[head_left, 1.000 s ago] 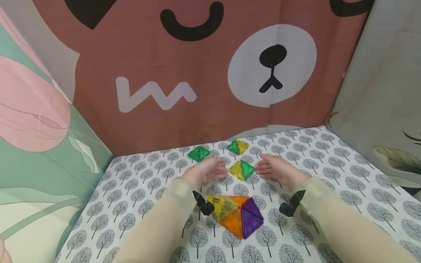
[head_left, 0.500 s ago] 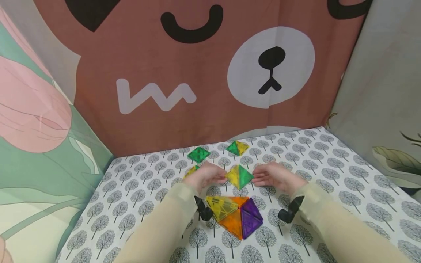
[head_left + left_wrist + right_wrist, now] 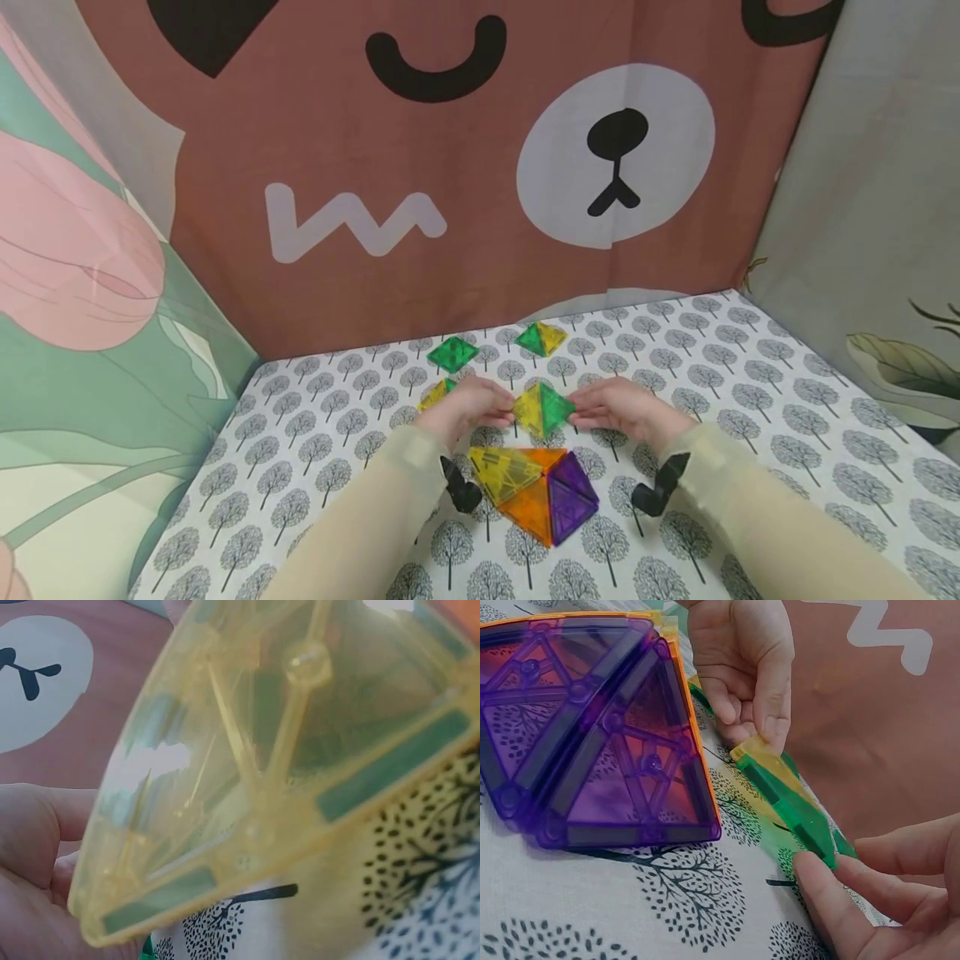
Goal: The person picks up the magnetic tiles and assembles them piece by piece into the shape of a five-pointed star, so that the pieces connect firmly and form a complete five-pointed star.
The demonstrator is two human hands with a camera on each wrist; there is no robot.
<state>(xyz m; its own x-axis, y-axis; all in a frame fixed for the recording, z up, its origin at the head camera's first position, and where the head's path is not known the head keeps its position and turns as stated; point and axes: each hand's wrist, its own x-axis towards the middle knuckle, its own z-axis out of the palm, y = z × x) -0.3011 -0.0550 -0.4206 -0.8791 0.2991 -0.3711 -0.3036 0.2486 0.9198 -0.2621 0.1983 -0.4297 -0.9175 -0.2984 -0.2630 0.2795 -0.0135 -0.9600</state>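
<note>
A small yellow-and-green magnetic tile pyramid [image 3: 542, 410] sits between both hands in the head view. My left hand [image 3: 468, 410] pinches its yellow corner, thumb and fingers meeting there in the right wrist view. From the other side, my right hand [image 3: 626, 408] grips the green corner, with thumb and fingertips [image 3: 814, 881] on its edges. Nearer the body stands a larger magnetic tile build [image 3: 525, 508] of yellow, orange and purple triangles. Its yellow tile [image 3: 262, 817] fills much of the left wrist view, with part of a hand behind it.
Behind the hands lie a green tile piece [image 3: 453, 354] and another green-and-yellow one [image 3: 541, 339]. A further yellow-and-green piece [image 3: 433, 395] is partly hidden by the left hand. A bear-print cloth [image 3: 337, 292] hangs at the back of the tree-print tabletop [image 3: 300, 492].
Both hands have closed in on the yellow-and-green pyramid and now pinch its corners. It has come slightly nearer the body and turned a little. The large build stays in place.
</note>
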